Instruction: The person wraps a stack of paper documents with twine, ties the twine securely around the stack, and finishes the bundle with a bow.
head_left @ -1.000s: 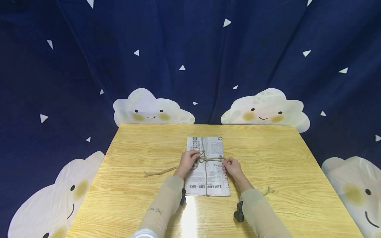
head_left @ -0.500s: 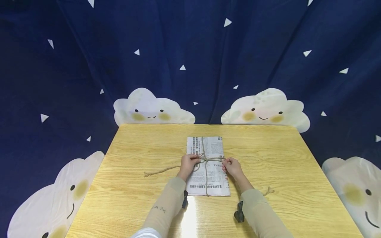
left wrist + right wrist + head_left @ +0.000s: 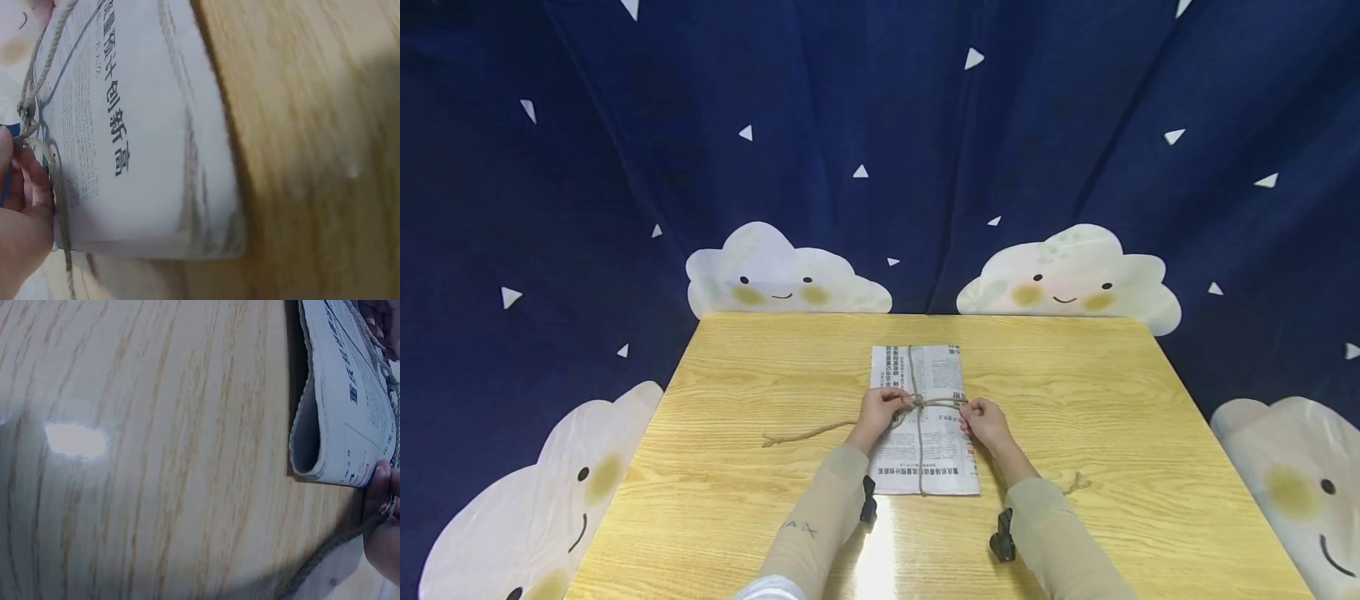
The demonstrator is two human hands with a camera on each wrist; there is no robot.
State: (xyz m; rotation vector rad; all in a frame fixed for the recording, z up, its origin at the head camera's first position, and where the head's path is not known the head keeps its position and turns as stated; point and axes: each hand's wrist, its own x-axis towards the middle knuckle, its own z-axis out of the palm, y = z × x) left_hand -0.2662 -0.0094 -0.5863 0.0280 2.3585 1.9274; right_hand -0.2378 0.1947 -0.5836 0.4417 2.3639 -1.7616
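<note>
A folded newspaper bundle [image 3: 940, 454] lies on the table, with brown twine [image 3: 919, 450] running lengthwise and across it and meeting in a knot near the middle. My left hand [image 3: 877, 414] pinches the twine just left of that knot; in the left wrist view the thumb and fingers [image 3: 36, 184] close on it at the knot. At the bundle's right edge my right hand [image 3: 987, 422] pinches the strand that runs out from the knot. A twine tail [image 3: 325, 550] trails from this hand in the right wrist view.
The wooden table [image 3: 737, 367] carries one frayed twine end [image 3: 767, 440] left of the bundle and another frayed end [image 3: 1078, 482] beside the right forearm. A dark blue curtain [image 3: 820, 108] with cloud prints hangs behind the table.
My left hand has shifted slightly down and then in toward the knot. The loop left of the knot has drawn smaller. My right hand has stayed at the bundle's right edge.
</note>
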